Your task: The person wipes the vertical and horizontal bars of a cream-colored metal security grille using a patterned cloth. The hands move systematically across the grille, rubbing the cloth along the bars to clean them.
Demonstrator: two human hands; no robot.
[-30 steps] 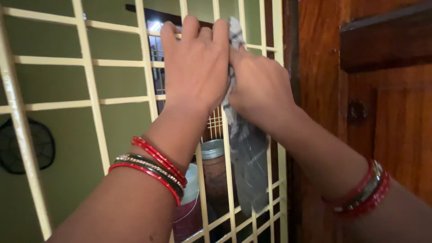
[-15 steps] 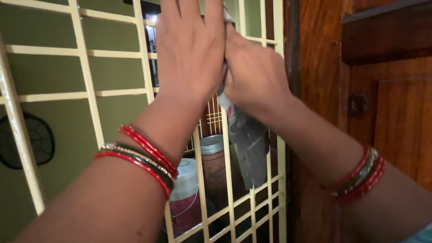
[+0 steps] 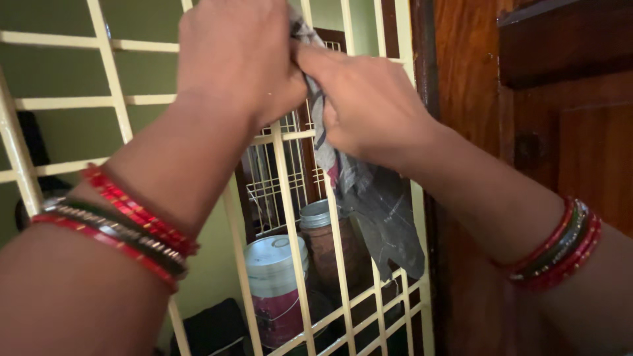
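Both hands are up high at a cream metal window grille (image 3: 125,99). The right hand (image 3: 366,99) is closed tight around a grey cloth (image 3: 379,204), and the loose end of the cloth hangs down in front of the bars, close to the brown wooden door frame (image 3: 468,86). The left hand (image 3: 237,56) is curled shut beside it and pinches the top of the same cloth, right where the two hands meet. The wiping looks like it is in the middle: the cloth is at the top bars near the frame, and the many bars to the left and lower down have no cloth on them. The light is dim, so I cannot tell which bars are clean. Behind the grille stand a white and pink bucket (image 3: 273,277) and a brown jar with a metal lid (image 3: 323,247).
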